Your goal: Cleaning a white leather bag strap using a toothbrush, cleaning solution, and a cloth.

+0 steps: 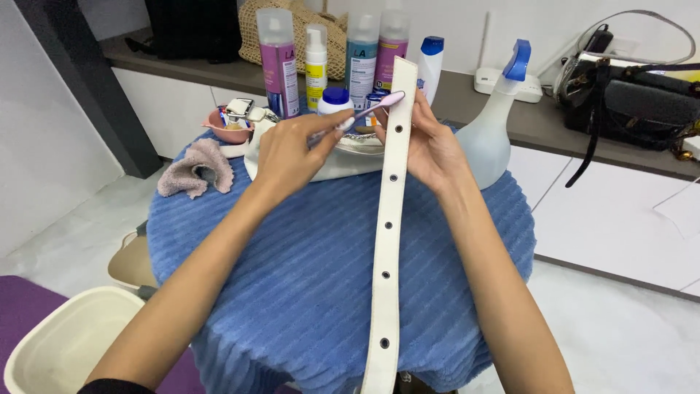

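White belt [387, 241]: runs lengthwise over blue ribbed cloth on round surface [306, 277] | right hand [432, 149]: clamped on belt's far end | left hand [288, 153]: gripping lilac toothbrush [364, 111], bristles at belt | bottles [332, 58] behind, white tiled floor [620, 328].

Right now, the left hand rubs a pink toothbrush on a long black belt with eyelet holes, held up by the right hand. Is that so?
Not quite: the long belt with eyelet holes is white, not black, as the head view shows. The left hand does hold the pink toothbrush against it, and the right hand holds it up.

Head camera looks down, close over table [306, 292].
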